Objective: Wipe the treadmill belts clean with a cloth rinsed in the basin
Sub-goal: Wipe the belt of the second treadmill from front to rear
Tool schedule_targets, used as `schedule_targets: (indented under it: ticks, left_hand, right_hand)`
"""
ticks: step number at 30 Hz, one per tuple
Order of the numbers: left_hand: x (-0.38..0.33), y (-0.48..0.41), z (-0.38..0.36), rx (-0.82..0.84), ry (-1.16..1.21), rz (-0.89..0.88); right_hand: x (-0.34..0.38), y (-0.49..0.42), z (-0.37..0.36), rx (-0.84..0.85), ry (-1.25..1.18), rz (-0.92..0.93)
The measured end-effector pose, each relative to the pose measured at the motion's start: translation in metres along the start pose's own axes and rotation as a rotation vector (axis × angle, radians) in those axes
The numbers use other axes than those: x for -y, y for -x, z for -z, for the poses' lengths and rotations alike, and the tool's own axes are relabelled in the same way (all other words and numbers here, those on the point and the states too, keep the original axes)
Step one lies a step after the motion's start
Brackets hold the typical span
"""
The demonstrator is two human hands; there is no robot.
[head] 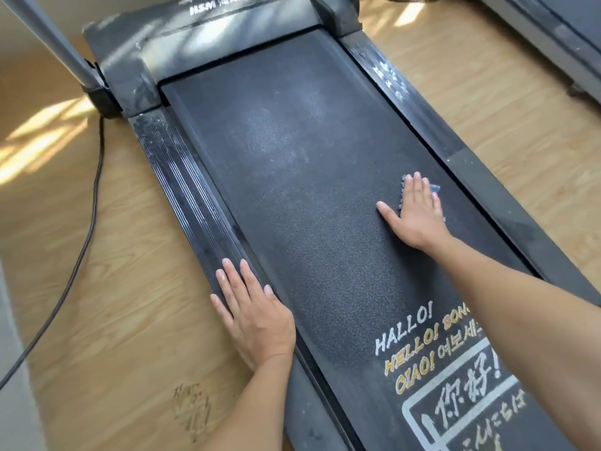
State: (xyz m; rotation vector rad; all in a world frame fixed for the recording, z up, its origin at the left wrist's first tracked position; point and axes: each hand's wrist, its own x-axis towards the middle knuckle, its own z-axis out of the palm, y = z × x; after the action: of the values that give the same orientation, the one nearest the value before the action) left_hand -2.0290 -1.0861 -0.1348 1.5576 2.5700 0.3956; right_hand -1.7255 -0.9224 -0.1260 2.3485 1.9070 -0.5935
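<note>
The right hand (414, 213) lies flat with its fingers spread on the cloth (434, 189). It pushes the cloth down on the right side of the belt (292, 177) so it can rub the dirt off. Only small bits of the cloth peek out around the fingers. The left hand (253, 310) is flat too, fingers straight, resting on the side rail (185, 190) at the near left. I think it props the person up while they lean. A pale dusty patch (286, 125) waits farther up. I see no basin.
</note>
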Motion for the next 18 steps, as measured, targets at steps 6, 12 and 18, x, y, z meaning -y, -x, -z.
schedule_targets:
  ticks: [6,12,18]
  left_hand:
    - [0.001,0.000,-0.001,-0.006,0.024,-0.003]
    - [0.001,0.001,0.003,-0.020,0.098,0.002]
    - [0.001,0.001,0.002,-0.014,0.085,-0.006]
  right_hand:
    - [0.014,0.012,-0.005,-0.022,-0.002,0.025]
    - [0.123,0.113,-0.058,0.040,0.062,0.500]
    - [0.114,0.144,-0.069,0.091,0.218,0.888]
